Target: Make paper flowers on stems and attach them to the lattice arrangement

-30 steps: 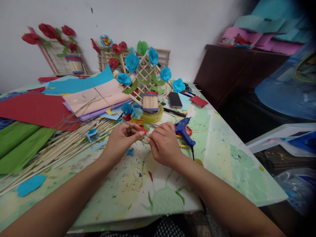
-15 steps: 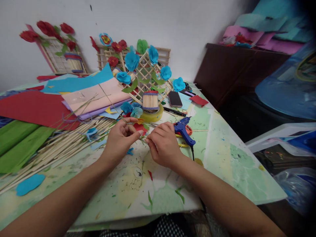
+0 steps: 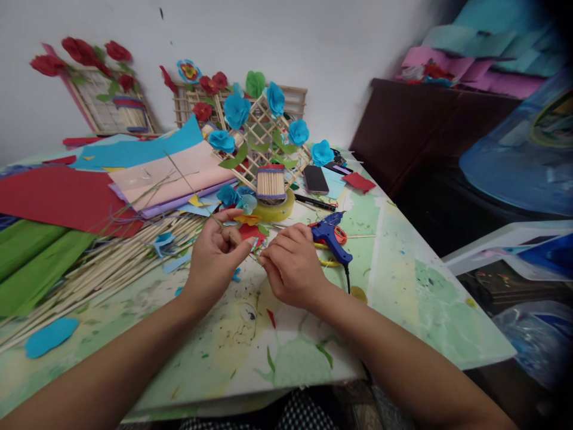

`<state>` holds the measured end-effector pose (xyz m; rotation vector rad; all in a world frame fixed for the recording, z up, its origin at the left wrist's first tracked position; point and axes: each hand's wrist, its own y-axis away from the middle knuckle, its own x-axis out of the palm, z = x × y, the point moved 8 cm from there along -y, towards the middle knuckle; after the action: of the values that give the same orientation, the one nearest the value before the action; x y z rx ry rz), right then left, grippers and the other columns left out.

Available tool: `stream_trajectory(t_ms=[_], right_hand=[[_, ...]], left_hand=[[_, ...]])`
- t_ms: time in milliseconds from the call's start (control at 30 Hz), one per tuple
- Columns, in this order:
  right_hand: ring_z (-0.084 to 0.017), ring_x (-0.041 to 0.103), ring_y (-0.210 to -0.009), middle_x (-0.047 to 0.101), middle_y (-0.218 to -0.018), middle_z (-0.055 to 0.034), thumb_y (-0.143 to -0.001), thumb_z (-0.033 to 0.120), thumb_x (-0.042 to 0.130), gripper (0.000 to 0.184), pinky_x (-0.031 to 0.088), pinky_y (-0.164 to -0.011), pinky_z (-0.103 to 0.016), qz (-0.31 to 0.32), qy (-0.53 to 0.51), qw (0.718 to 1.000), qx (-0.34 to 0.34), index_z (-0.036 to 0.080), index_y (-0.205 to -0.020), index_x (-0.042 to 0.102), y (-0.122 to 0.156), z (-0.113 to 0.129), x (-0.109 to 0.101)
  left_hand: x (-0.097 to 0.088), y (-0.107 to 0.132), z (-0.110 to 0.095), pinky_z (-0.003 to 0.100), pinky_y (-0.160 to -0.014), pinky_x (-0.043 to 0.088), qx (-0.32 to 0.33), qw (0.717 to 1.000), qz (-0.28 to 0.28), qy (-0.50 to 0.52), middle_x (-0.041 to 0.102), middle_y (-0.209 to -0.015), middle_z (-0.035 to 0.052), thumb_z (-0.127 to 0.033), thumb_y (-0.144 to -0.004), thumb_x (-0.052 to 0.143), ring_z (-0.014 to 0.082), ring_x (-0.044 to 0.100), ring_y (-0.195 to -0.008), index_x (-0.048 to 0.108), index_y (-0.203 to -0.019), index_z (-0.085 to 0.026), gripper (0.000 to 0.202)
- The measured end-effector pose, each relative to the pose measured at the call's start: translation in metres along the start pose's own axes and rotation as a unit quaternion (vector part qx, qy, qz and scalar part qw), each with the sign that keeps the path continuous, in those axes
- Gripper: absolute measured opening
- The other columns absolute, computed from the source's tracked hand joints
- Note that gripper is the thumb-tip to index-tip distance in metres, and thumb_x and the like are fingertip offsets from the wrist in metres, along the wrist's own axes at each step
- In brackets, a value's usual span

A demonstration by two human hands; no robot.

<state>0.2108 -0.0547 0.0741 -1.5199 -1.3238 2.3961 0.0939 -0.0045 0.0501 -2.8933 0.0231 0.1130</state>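
A thin greenish stem slants up and left out of my left hand, whose fingers are curled around it with the thumb pointing right. My right hand is closed in a pinch close by, at what looks like the stem's lower end; its fingertips partly hide it. Just beyond both hands lie a red paper piece and a yellow-orange paper piece. A blue glue gun rests right of my right hand. Behind my hands stands a bamboo lattice with blue paper flowers.
A yellow tape roll, a phone and a black pen lie at the lattice's foot. Bamboo sticks and coloured paper sheets cover the left side. The table's edge runs along the right.
My left hand has shifted slightly left, and the stem's tip with it. The gap between my hands is a little wider. The whole view has moved slightly.
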Motion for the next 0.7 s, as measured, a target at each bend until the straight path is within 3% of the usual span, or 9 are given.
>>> stream_trajectory(t_ms=[700], right_hand=[[-0.018, 0.048, -0.074, 0.064, -0.070, -0.0044, -0.090, 0.023, 0.046, 0.024, 0.032, -0.081, -0.038, -0.001, -0.018, 1.000, -0.014, 0.017, -0.070, 0.060, 0.0023, 0.0067, 0.0035]], left_hand=[[-0.0031, -0.0003, 0.0029, 0.022, -0.046, 0.032, -0.006, 1.000, -0.003, -0.009, 0.045, -0.046, -0.0108, -0.024, -0.069, 0.073, 0.0084, 0.040, -0.042, 0.056, -0.113, -0.021, 0.047]])
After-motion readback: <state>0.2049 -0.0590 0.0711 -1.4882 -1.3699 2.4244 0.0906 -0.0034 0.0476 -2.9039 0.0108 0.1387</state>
